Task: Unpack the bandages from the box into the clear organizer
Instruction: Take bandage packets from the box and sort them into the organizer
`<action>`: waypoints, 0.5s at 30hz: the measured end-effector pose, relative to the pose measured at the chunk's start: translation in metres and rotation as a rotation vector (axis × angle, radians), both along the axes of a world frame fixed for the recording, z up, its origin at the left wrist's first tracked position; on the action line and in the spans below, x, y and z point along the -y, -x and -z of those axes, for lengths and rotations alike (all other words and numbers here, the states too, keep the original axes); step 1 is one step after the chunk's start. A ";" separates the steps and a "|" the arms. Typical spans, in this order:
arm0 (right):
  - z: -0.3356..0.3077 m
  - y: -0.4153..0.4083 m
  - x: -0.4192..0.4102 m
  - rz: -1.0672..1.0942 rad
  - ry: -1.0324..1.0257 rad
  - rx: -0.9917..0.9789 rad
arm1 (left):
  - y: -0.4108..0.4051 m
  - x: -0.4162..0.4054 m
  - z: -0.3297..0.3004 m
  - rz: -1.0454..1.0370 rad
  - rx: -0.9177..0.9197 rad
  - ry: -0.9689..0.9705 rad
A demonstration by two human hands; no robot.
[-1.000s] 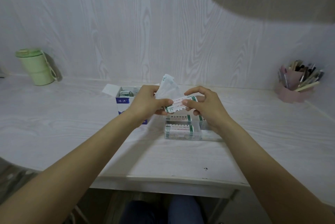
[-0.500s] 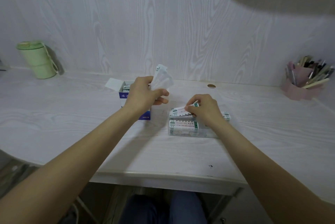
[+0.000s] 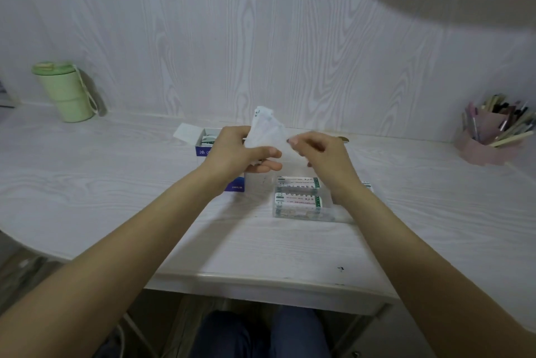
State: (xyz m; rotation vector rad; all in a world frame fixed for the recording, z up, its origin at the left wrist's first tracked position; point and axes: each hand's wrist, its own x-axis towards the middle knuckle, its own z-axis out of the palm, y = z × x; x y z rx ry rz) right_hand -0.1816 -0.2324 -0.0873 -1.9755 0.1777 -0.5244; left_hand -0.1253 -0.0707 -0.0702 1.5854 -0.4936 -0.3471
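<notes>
My left hand (image 3: 240, 151) grips a bunch of white bandage strips (image 3: 268, 131), held up above the desk. My right hand (image 3: 317, 151) is raised beside them, its fingertips at the right edge of the bunch, apparently pinching a strip. Behind my left hand lies the blue-and-white bandage box (image 3: 204, 143) with its flap open and more strips inside. The clear organizer (image 3: 298, 212) stands below my right hand with green-and-white wrapped bandages (image 3: 298, 183) stacked in it.
A green lidded cup (image 3: 65, 91) stands at the far left by the wall. A pink holder full of pens (image 3: 493, 137) sits at the far right. The desk's front edge (image 3: 261, 279) runs below my forearms, with my knees under it.
My right hand laid a bandage in the organizer, let it go, and rose back to the bunch in my left hand. My left hand kept its hold on the bunch.
</notes>
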 end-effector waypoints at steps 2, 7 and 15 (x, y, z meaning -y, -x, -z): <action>-0.009 0.004 -0.003 -0.052 -0.183 0.042 | 0.003 0.000 -0.001 0.060 -0.048 0.008; -0.010 0.003 -0.008 -0.036 -0.188 0.060 | 0.012 0.006 -0.001 0.180 -0.070 0.009; -0.003 0.005 -0.008 -0.040 -0.236 0.044 | 0.009 0.005 0.000 0.059 -0.080 -0.009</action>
